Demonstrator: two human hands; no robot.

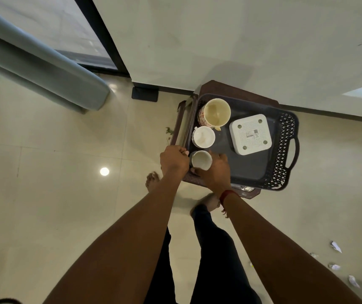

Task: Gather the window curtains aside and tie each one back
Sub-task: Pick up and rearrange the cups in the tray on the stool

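The room is softly and evenly lit, rather dim and yellowish. A small round glare spot shines on the glossy floor. Pale daylight fills the window. A faint shadow lies on the wall. Straight lines bow towards the edges, and the curtain looks soft.

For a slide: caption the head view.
Person's left hand and right hand at a tray holding three cups and a white box; curtain hangs beside.

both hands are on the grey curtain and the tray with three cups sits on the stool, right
No: the head view shows both hands at the tray, left hand gripping its edge, right hand round the smallest cup. The curtain hangs untouched; the rest is right.
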